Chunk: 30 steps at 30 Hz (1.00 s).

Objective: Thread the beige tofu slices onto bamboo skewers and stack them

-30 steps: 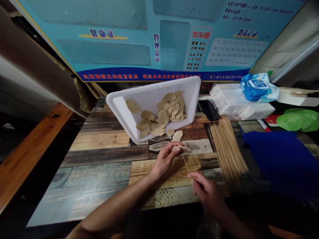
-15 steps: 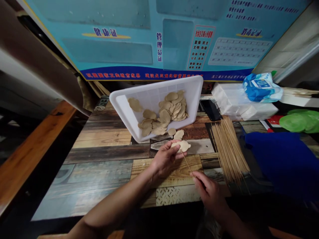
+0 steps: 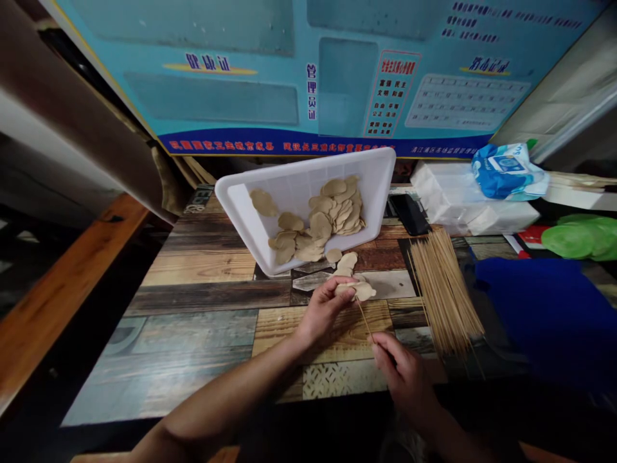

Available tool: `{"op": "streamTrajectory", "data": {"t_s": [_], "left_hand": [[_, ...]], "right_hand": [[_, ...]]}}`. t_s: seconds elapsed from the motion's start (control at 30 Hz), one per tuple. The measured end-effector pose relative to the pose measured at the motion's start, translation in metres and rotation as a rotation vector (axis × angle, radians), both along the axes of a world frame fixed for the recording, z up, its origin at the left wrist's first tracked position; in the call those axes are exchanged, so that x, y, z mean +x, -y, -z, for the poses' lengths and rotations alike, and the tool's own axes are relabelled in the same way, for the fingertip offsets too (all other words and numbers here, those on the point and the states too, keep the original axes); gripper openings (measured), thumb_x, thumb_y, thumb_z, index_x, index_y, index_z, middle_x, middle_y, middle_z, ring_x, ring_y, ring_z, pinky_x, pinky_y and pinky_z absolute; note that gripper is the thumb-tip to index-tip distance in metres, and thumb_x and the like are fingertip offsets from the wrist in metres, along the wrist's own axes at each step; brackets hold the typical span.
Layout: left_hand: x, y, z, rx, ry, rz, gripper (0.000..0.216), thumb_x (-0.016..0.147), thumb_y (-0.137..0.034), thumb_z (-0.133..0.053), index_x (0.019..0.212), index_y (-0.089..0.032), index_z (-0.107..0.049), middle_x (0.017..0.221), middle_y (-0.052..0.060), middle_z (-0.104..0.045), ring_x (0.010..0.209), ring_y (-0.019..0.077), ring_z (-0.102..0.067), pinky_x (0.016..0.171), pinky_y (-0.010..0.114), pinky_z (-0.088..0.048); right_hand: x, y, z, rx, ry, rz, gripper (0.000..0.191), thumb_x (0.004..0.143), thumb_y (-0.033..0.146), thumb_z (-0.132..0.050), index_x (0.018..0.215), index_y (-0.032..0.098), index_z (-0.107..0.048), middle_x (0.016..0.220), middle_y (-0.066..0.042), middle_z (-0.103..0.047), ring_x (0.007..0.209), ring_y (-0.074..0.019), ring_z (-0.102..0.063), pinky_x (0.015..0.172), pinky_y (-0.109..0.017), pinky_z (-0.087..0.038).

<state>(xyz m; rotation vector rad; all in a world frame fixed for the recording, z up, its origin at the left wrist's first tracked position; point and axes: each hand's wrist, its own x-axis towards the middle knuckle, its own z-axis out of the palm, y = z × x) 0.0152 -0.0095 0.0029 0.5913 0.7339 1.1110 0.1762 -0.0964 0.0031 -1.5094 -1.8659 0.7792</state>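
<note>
My left hand (image 3: pixel 328 308) is closed on a flat, pale beige slice (image 3: pixel 364 291), pinched between thumb and fingers. It looks like a thin food slice, but its exact kind is unclear. Between thumb and fingertips, my right hand (image 3: pixel 400 360) grips a thin wooden skewer (image 3: pixel 365 320). The skewer's far end meets the slice's near edge; how deep it sits is hidden. Just beyond my left hand, more beige slices (image 3: pixel 347 262) lie on the table. A white plastic basket (image 3: pixel 241 228) leans behind them, with a heap of similar slices (image 3: pixel 321 225) in it.
Right of my hands lies a large bundle of skewers (image 3: pixel 446 289). Behind it are a black phone (image 3: pixel 409 214), white packs (image 3: pixel 446 193) and a blue wipes packet (image 3: pixel 508 170). Blue cloth (image 3: pixel 544 315) and green round items (image 3: pixel 578 238) sit far right. A blue board (image 3: pixel 216 96) stands behind the table.
The held slice has shifted slightly right and down and is tilted flatter. My left hand has turned a little with it. The right hand has stayed nearly in place with the skewer.
</note>
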Motion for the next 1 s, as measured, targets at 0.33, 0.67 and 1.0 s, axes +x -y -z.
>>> {"op": "streamTrajectory", "data": {"t_s": [0.33,0.67,1.0], "left_hand": [[0.01,0.018,0.016,0.065,-0.21,0.254,0.043,0.072,-0.035,-0.068,0.109,-0.017,-0.056,0.083,0.004,-0.062,0.074,0.0148,-0.057,0.073,0.03,-0.044],[-0.037,-0.044,0.026,0.61,-1.063,-0.03,0.014,0.071,-0.032,-0.066,0.078,-0.022,-0.072,0.081,0.007,-0.06,0.082,0.0214,-0.051,0.085,0.035,-0.037],[-0.026,-0.03,-0.003,-0.064,-0.188,-0.046,0.022,0.071,-0.037,-0.064,0.075,-0.017,-0.057,0.068,-0.001,-0.058,0.066,0.0137,-0.055,0.063,0.027,-0.048]], "right_hand": [[0.007,-0.003,-0.001,-0.115,-0.003,0.088,0.023,0.089,0.03,-0.037,0.085,0.019,-0.057,0.06,0.002,-0.057,0.053,-0.0126,-0.055,0.052,-0.021,-0.042],[0.008,-0.001,-0.003,-0.104,-0.029,0.063,0.021,0.09,0.029,-0.037,0.081,0.02,-0.054,0.058,0.003,-0.053,0.052,-0.0114,-0.052,0.051,-0.021,-0.039],[0.0,0.001,-0.009,-0.034,0.003,-0.041,0.02,0.089,0.024,-0.037,0.087,0.02,-0.057,0.07,0.0,-0.064,0.061,-0.0129,-0.061,0.057,-0.022,-0.045]]}}
